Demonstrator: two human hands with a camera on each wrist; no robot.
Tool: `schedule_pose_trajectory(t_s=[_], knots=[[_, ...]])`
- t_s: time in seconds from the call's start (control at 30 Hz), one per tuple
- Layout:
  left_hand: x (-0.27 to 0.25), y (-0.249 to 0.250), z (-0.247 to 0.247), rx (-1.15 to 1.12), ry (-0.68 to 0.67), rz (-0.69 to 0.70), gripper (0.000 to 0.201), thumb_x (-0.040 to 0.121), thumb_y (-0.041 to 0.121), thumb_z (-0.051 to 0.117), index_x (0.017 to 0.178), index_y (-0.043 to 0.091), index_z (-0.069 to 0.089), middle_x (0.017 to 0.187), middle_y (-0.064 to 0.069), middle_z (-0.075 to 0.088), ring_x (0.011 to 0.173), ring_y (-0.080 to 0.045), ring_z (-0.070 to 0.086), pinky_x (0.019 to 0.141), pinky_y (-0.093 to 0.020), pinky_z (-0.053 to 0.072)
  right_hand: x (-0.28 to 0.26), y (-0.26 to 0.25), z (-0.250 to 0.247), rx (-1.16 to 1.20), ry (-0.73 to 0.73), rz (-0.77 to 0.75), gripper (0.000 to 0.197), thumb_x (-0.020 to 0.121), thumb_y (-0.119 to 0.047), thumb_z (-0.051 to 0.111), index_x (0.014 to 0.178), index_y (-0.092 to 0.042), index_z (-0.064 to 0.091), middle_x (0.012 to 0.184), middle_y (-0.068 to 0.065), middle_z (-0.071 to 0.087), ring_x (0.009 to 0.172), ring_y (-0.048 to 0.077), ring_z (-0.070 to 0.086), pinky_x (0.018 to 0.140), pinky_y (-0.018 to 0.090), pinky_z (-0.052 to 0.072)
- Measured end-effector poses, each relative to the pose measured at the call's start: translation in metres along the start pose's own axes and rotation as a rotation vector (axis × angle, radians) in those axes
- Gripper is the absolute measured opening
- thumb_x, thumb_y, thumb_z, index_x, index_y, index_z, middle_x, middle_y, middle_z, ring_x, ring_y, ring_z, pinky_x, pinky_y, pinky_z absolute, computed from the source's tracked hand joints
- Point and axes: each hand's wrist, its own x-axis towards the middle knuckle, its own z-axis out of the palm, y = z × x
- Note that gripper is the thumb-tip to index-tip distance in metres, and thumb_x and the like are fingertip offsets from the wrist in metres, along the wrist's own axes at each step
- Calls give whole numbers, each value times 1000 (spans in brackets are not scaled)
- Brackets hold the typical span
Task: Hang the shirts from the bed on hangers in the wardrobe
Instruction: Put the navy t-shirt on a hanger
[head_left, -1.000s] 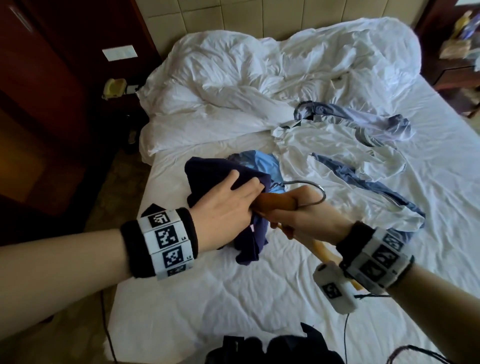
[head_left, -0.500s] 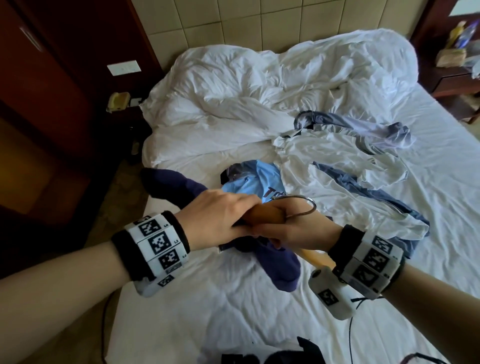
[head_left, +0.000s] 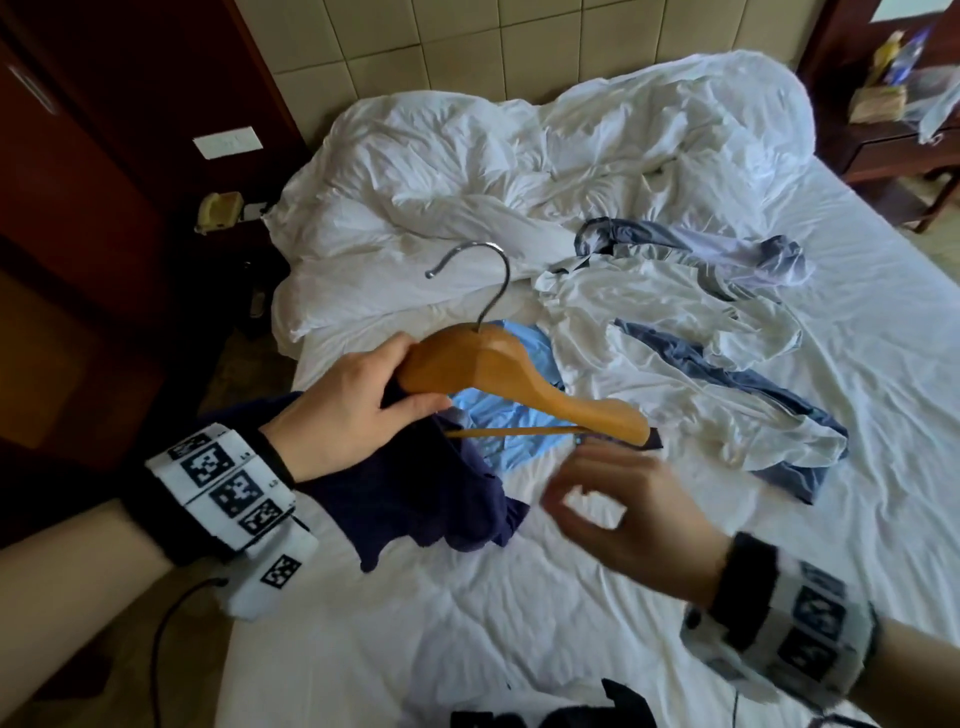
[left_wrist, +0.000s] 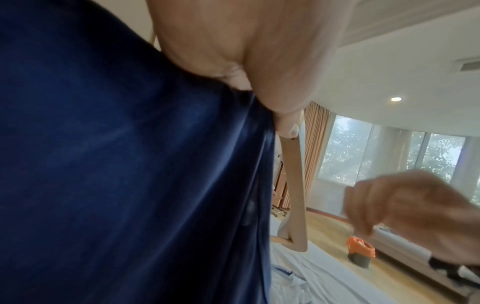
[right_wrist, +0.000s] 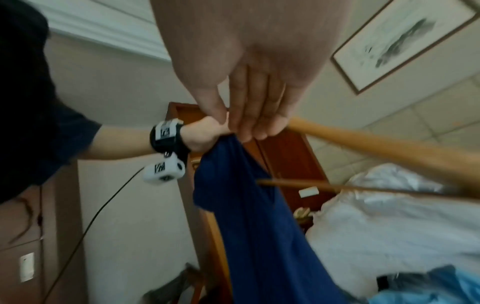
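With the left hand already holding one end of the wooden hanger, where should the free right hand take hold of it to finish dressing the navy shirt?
Probably the bare right shoulder end of the wooden hanger, approached from below and the person's side. The left hand pins the navy shirt to the other end, the arm slopes down toward the right hand, and that tip is uncovered.

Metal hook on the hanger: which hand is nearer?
Left. The left hand grips the wooden hanger at its left shoulder, just below the metal hook. The right hand hangs below the hanger's far right end, holding nothing.
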Motion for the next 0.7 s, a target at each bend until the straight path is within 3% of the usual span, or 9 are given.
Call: schedule_pose_trajectory(t_s=[0.1,0.17,0.3,0.4,0.5,0.6,0.67,0.7], knots=[[0,9,-6,-67,2,-15,32,83,41,67,100,17,54,71,14,56,71,8,58,64,-6,39,7,15,38,43,-154,33,38,90,-20,69,126,-11,62,126,-2,61,115,14,59,96,31,49],[-4,14,-11,-88,-7,-19,31,83,41,67,101,20,54,71,13,58,73,4,60,65,-7,40,17,19,54,61,-183,-3,51,88,-17,68,136,-9,54,139,2,54,126,19,52,106,31,42],[-13,15,-23,-133,-28,-8,29,86,55,66,99,33,54,84,13,64,82,-6,64,72,-14,46,26,24,75,47,-205,6,53,80,-15,73,129,-17,52,125,0,60,114,19,56,98,29,43],[-22,16,-36,-185,-20,-29,40,80,61,61,105,31,57,93,9,66,90,-14,66,80,-27,51,19,29,86,26,-216,-37,29,77,-16,75,92,-27,52,88,-7,58,87,20,56,76,31,41],[-31,13,-52,-235,-5,-66,34,79,60,62,100,34,58,93,4,66,89,-13,65,80,-27,51,3,38,82,-19,-272,-64,27,79,-26,74,74,-23,48,74,-9,50,78,17,52,72,27,34],[-42,5,-63,-272,7,-107,23,80,58,65,95,42,60,89,8,68,84,-8,65,74,-16,49,-13,51,66,11,-260,-4,10,83,-22,71,90,-18,65,86,-8,61,88,17,56,77,33,45],[-53,-2,-68,-320,18,-134,12,85,51,70,93,48,62,87,13,68,84,-3,65,75,-9,46,-20,62,51,-31,-236,2,24,86,-21,68,109,-11,69,100,-6,66,98,21,60,86,35,49],[-59,-7,-69,-344,12,-151,15,81,53,72,92,47,63,84,13,68,83,-2,64,75,-8,46,-22,67,42,-79,-232,-2,28,87,-21,68,113,-11,68,105,-5,67,102,20,61,88,35,50]])
